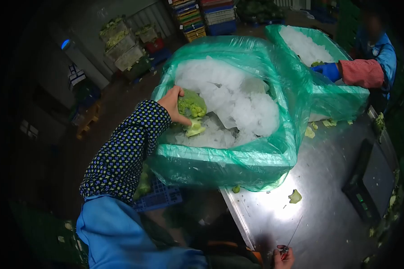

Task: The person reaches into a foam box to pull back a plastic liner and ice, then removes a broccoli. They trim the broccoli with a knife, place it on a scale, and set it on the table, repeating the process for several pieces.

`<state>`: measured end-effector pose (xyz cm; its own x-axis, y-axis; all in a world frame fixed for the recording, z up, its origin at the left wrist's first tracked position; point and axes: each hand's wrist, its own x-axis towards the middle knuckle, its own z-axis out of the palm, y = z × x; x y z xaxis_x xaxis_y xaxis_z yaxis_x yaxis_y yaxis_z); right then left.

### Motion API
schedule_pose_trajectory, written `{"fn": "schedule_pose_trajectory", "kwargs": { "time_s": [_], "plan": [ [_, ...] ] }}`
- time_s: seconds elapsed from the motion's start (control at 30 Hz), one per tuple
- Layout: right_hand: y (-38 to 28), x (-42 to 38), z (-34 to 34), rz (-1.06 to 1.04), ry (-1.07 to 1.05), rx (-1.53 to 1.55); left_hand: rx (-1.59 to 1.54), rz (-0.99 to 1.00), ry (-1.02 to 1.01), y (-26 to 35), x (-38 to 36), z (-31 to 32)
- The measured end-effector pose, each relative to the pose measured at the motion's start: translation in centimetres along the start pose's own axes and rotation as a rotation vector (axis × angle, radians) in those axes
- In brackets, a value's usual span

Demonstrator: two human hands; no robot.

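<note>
Several green marks glow on the dark scale, right side of the metal table; too small to read. Blue-and-white panel at far left: any wording too small to make out.

Near box: pale, wrapped in thin green plastic, which drapes over the rim and down the sides. Holds crushed ice, heaped at the back and right, lower near the front left.

Broccoli head sits at the left inside of this box, over the ice, cut stem toward the front. Left hand pinches it, thumb near the stem, fingers over the top.

Right hand, bottom edge of view, closed around the red handle of a knife; thin blade points up over the table. Leaf scrap lies nearby.

Far box: same green wrapping, more ice, some green vegetable. Another person's blue glove reaches in, below a red-striped sleeve.

Blue crate low, beneath the near box. Behind: stacked crates, and tubs topped with pale leaves.
</note>
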<state>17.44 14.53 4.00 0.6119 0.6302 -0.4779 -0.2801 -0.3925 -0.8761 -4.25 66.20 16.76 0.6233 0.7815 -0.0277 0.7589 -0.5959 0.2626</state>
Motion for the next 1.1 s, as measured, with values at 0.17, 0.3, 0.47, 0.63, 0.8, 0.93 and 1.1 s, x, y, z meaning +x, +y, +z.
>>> {"fn": "schedule_pose_trajectory", "kwargs": {
  "time_s": [0.17,0.3,0.47,0.63,0.8,0.93,1.1],
  "plan": [
    [0.3,-0.1,-0.1,-0.016,0.016,0.02,-0.076,-0.118,0.151,0.8,-0.6,-0.8],
    [0.7,0.4,-0.8,-0.028,0.013,-0.031,-0.287,-0.173,0.336,2.1,-3.3,-5.5],
    [-2.0,1.9,0.2,-0.059,-0.035,0.087,-1.046,0.063,0.499,7.7,-7.9,-8.6],
    [-9.4,2.9,2.3,-0.496,-0.252,0.368,-1.516,0.113,-0.013,21.3,-12.4,-0.2],
    [-6.8,0.2,-0.7,-0.472,-0.039,0.622,-1.579,-0.114,-0.476,29.9,-16.9,11.6],
    [-1.4,-2.7,-4.9,0.079,0.055,0.884,-0.749,0.35,-0.481,30.3,-17.4,16.4],
    [4.2,-2.7,-9.5,0.177,0.156,0.593,-1.381,-0.251,-1.043,34.4,-18.3,23.4]
  ]
}}
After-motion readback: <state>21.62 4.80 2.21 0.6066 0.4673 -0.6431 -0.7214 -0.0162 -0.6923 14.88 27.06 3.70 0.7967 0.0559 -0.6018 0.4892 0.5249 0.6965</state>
